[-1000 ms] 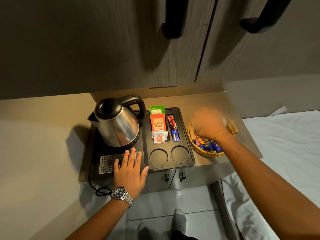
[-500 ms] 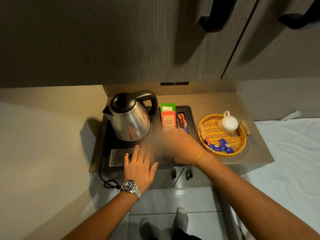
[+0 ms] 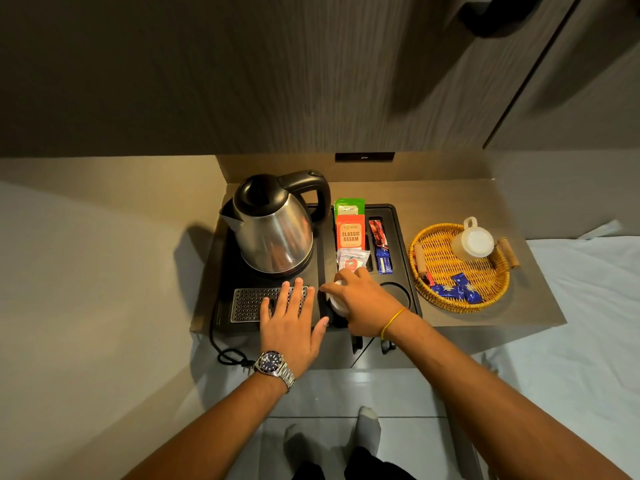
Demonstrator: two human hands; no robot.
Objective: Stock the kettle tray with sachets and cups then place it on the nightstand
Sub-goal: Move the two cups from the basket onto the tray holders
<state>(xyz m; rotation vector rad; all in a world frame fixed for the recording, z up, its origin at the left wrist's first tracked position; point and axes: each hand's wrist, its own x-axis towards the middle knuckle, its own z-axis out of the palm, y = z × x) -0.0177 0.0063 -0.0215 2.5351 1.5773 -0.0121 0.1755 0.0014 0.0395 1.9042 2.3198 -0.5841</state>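
A black kettle tray [image 3: 401, 237] lies on the nightstand [image 3: 519, 299], with a steel kettle [image 3: 273, 230] on its left half. Tea sachets [image 3: 350, 230] and stick sachets [image 3: 381, 247] fill its rear slots. My right hand [image 3: 363, 303] is shut on a white cup [image 3: 337, 301], held over the tray's left round cup recess. The right cup recess [image 3: 398, 292] holds nothing. My left hand [image 3: 291, 317] rests flat, fingers spread, on the tray's metal drip grate [image 3: 247, 303]. A second white cup [image 3: 472, 242] lies in the wicker basket [image 3: 446, 299].
The wicker basket sits right of the tray and holds blue sachets [image 3: 457, 289] and a red one. Dark cupboard doors [image 3: 311, 71] hang above. A bed with a white sheet [image 3: 595, 306] lies to the right. The kettle's cord [image 3: 225, 355] trails off the front left edge.
My right hand has come from the basket across to the tray's front, bringing a white cup with it. The left hand has stayed on the drip grate.
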